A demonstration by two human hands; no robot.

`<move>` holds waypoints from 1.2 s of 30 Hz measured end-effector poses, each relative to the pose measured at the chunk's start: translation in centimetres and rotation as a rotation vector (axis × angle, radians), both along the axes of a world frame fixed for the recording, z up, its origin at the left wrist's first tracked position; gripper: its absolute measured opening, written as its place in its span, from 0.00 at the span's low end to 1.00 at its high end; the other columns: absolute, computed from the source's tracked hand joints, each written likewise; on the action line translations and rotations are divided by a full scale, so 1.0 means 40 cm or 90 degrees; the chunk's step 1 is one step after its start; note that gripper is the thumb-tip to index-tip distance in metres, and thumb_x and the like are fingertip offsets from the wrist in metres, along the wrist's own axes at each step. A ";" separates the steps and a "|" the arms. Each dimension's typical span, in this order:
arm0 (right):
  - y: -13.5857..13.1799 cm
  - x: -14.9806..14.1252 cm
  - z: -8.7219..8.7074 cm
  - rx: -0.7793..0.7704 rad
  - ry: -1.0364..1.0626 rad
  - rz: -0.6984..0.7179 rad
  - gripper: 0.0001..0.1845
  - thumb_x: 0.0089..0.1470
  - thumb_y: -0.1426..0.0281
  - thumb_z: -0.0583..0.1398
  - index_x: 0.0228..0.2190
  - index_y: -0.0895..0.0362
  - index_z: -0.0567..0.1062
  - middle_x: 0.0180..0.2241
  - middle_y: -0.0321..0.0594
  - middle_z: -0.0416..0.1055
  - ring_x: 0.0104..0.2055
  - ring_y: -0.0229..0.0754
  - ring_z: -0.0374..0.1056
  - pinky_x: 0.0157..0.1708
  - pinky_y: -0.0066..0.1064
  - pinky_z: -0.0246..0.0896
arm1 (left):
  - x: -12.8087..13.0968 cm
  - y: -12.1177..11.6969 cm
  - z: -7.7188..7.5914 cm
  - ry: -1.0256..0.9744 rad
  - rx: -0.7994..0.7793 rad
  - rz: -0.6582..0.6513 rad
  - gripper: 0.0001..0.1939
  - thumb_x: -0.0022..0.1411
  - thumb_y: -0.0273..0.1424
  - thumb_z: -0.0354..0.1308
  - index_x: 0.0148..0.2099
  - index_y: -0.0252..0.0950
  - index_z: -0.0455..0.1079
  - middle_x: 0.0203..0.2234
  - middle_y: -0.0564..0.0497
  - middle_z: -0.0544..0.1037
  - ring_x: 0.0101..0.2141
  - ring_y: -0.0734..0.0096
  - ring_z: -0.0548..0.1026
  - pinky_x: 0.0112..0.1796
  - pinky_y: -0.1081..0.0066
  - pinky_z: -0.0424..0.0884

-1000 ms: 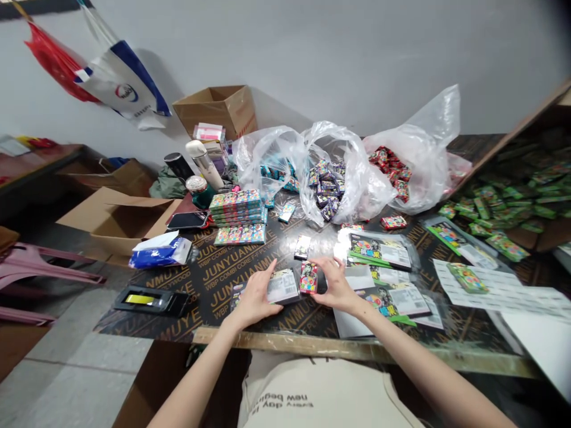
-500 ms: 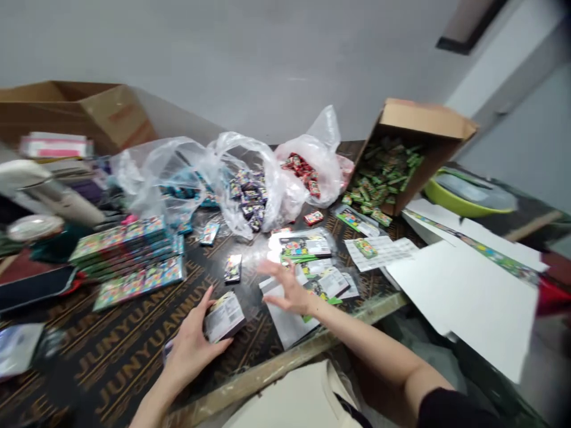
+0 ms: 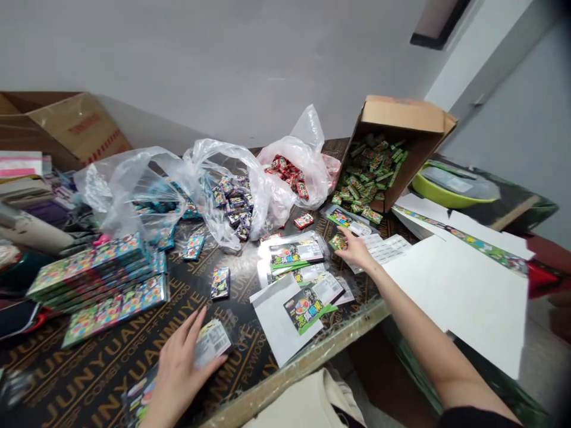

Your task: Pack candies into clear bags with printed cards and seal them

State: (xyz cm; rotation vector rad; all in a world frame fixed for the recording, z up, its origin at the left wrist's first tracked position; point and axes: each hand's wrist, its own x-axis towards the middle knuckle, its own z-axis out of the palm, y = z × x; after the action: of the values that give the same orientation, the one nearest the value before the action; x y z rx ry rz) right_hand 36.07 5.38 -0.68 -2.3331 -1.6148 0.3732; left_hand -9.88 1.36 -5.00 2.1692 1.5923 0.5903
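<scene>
R hand [image 3: 354, 248]: thumb & fingertips pinching a small green box [image 3: 338, 242], partly hidden by fingers, at the L end of a printed paper sheet [image 3: 390, 249]; contact w/ sheet can't be told. L hand [image 3: 181, 356]: thumb & fingers spread around a clear-wrapped pack [image 3: 213, 339] flat on the tabletop [image 3: 187, 297]; its barcode label is too small to read, its L part is under the palm. Between hands: cello-wrapped card packs [image 3: 307, 306], overlapping, w/ Chinese lettering incl. "糖果". Tabletop print: "JUNYUANMUYE", "WBP COMBI CORE F-F PLYWOOD", partly covered.

Beyond: single purple box [image 3: 220, 283], blue box [image 3: 193, 246], red box [image 3: 304, 221]; their print is illegible. Behind, clear plastic bags [image 3: 272, 199] w/ blue, purple & red boxes; the blue contents are blurred by film. Far R: tipped carton [image 3: 399, 114] of green boxes, deep interior shadowed. Far L: stacked multicolour strips [image 3: 93, 267]; pale flask [image 3: 31, 229] & rear carton [image 3: 80, 122] cut off by frame, the latter's red lettering unreadable.
</scene>
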 end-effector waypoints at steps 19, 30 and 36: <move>-0.142 -0.545 0.063 0.156 0.518 0.642 0.45 0.37 0.62 0.66 0.56 0.50 0.53 0.53 0.44 0.59 0.55 0.49 0.55 0.56 0.43 0.47 | 0.151 -0.072 0.140 -0.923 -0.598 0.124 0.12 0.47 0.37 0.62 0.27 0.31 0.70 0.20 0.53 0.73 0.22 0.75 0.70 0.28 0.75 0.65; -0.150 -0.593 0.035 0.182 0.414 0.669 0.50 0.38 0.63 0.65 0.58 0.53 0.46 0.57 0.46 0.51 0.58 0.50 0.48 0.57 0.44 0.43 | 0.139 -0.086 0.109 -0.903 -0.528 0.126 0.20 0.42 0.33 0.67 0.38 0.31 0.69 0.29 0.48 0.76 0.28 0.68 0.74 0.35 0.67 0.68; -0.129 -0.589 0.007 0.229 0.263 0.638 0.42 0.38 0.64 0.63 0.55 0.52 0.55 0.48 0.44 0.61 0.51 0.51 0.57 0.49 0.43 0.49 | 0.014 -0.089 0.073 -0.333 -0.199 0.072 0.37 0.39 0.40 0.66 0.53 0.36 0.63 0.45 0.42 0.70 0.46 0.54 0.67 0.47 0.56 0.61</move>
State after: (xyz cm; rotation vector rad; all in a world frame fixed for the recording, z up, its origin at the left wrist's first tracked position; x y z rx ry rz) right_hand 12.50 0.24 -0.40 -0.9687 -2.2466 0.6286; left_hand -9.33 -2.19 -2.08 1.5433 1.4089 0.8031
